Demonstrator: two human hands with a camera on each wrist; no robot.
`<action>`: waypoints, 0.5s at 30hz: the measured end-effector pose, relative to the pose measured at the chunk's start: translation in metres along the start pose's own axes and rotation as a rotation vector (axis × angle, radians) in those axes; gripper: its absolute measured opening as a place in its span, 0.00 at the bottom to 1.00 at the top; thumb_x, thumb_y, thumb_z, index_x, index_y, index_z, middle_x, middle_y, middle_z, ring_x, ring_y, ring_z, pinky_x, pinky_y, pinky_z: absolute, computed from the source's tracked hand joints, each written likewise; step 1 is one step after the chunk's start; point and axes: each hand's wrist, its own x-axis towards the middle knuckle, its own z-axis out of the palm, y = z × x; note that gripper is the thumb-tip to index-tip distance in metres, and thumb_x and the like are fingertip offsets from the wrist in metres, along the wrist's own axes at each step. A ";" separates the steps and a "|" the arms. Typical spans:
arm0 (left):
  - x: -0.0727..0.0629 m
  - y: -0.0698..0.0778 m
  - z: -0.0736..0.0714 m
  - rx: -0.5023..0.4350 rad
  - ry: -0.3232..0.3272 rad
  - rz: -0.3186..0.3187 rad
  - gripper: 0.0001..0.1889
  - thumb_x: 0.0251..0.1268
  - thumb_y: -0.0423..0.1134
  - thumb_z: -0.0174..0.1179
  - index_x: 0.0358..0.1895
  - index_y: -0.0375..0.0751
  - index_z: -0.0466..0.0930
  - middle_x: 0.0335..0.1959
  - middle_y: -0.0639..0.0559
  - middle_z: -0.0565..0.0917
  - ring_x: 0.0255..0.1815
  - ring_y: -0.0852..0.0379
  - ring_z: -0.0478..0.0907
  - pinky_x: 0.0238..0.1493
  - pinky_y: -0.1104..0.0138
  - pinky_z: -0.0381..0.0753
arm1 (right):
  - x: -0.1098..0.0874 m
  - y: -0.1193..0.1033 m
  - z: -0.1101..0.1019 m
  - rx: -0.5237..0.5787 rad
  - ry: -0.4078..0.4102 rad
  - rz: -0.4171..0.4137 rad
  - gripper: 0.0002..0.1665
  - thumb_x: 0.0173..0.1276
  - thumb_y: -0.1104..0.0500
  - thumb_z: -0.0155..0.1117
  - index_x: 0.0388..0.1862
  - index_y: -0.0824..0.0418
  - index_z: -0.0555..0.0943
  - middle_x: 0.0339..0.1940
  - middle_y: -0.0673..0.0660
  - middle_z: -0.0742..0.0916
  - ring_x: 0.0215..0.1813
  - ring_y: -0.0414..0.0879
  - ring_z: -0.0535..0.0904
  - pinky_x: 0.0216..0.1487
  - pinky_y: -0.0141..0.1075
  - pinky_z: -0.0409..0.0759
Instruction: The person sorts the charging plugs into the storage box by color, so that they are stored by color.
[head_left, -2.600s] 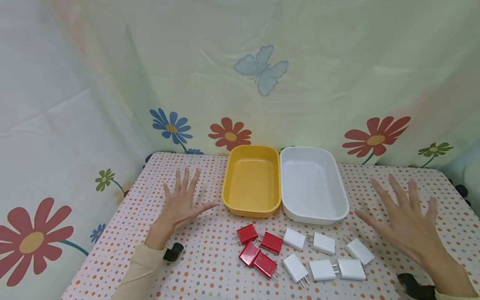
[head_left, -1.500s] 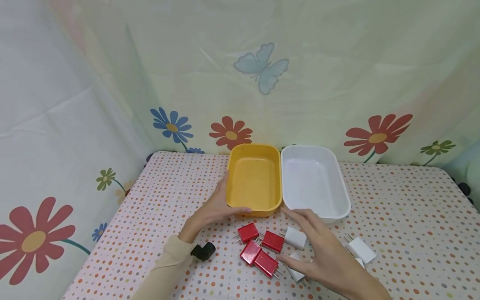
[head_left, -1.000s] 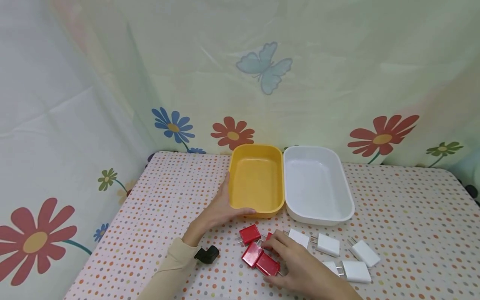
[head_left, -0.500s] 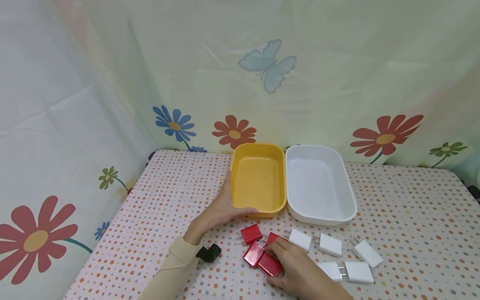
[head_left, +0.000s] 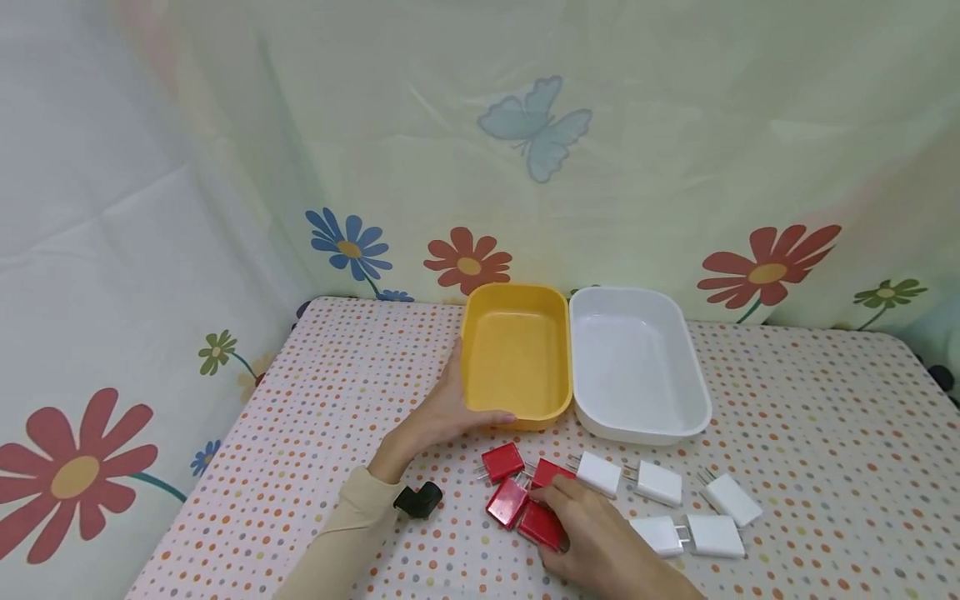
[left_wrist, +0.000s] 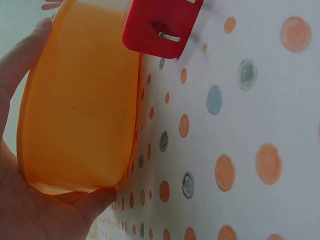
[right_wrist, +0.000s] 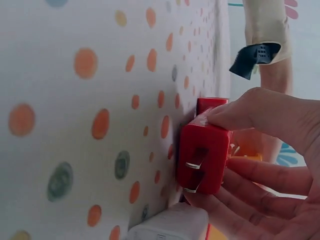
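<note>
My left hand holds the near left corner of a yellow plastic tray, its thumb along the front wall and its fingers along the left side. In the right wrist view, my right hand pinches a red charger plug between thumb and fingers, close over the table, with the two prongs facing the camera. Other red charger plugs lie beside it: one at the back left, one just left of the hand and one partly behind the fingers.
A white tray stands against the right side of the yellow one. Several white charger plugs lie to the right of the red ones, one partly behind my right hand. A flowered curtain hangs behind the dotted tablecloth.
From both being spread apart over the table, my left hand has come to the yellow tray and taken its corner. My right hand has moved left and taken a red charger plug.
</note>
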 end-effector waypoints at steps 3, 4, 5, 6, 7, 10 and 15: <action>0.000 0.001 -0.001 -0.002 0.002 -0.009 0.74 0.49 0.51 0.84 0.86 0.53 0.28 0.79 0.50 0.60 0.68 0.51 0.66 0.73 0.50 0.66 | -0.001 -0.001 -0.005 0.019 0.006 -0.016 0.32 0.50 0.62 0.85 0.57 0.63 0.85 0.48 0.53 0.84 0.43 0.44 0.77 0.42 0.36 0.85; 0.000 0.001 -0.001 -0.007 0.001 -0.004 0.74 0.49 0.50 0.84 0.86 0.53 0.29 0.79 0.49 0.60 0.68 0.50 0.66 0.73 0.49 0.66 | -0.001 -0.001 -0.008 0.022 0.018 -0.026 0.32 0.51 0.62 0.85 0.56 0.63 0.85 0.48 0.52 0.83 0.42 0.43 0.76 0.40 0.34 0.85; 0.000 0.002 -0.001 -0.007 -0.002 -0.004 0.74 0.49 0.50 0.84 0.86 0.53 0.28 0.79 0.49 0.60 0.68 0.50 0.66 0.73 0.50 0.66 | -0.001 -0.002 -0.011 0.016 0.038 -0.042 0.32 0.51 0.63 0.84 0.56 0.63 0.85 0.47 0.51 0.82 0.42 0.42 0.76 0.39 0.32 0.84; 0.000 0.002 -0.001 -0.006 -0.005 -0.009 0.74 0.49 0.50 0.84 0.86 0.53 0.28 0.79 0.49 0.60 0.68 0.51 0.66 0.73 0.50 0.66 | -0.002 -0.003 -0.014 0.008 0.061 -0.056 0.31 0.51 0.63 0.85 0.56 0.62 0.85 0.46 0.50 0.82 0.41 0.41 0.76 0.38 0.30 0.84; 0.000 0.002 -0.001 -0.007 -0.007 -0.009 0.74 0.49 0.50 0.84 0.86 0.53 0.27 0.79 0.49 0.60 0.68 0.51 0.66 0.73 0.50 0.66 | -0.001 -0.004 -0.018 -0.005 0.082 -0.065 0.32 0.50 0.63 0.85 0.56 0.62 0.85 0.45 0.50 0.81 0.41 0.41 0.75 0.38 0.29 0.83; 0.001 0.001 -0.001 -0.028 -0.012 0.015 0.73 0.50 0.49 0.83 0.86 0.51 0.29 0.79 0.47 0.61 0.68 0.49 0.67 0.73 0.49 0.66 | 0.001 -0.009 -0.031 -0.025 0.143 -0.068 0.31 0.50 0.63 0.86 0.55 0.62 0.86 0.45 0.49 0.82 0.42 0.40 0.77 0.39 0.29 0.85; 0.001 0.000 -0.002 -0.040 -0.009 0.048 0.72 0.49 0.48 0.84 0.86 0.49 0.32 0.78 0.45 0.63 0.68 0.48 0.68 0.73 0.47 0.66 | 0.012 -0.011 -0.060 0.017 0.224 -0.116 0.34 0.49 0.68 0.87 0.58 0.64 0.86 0.50 0.53 0.84 0.45 0.44 0.82 0.43 0.34 0.88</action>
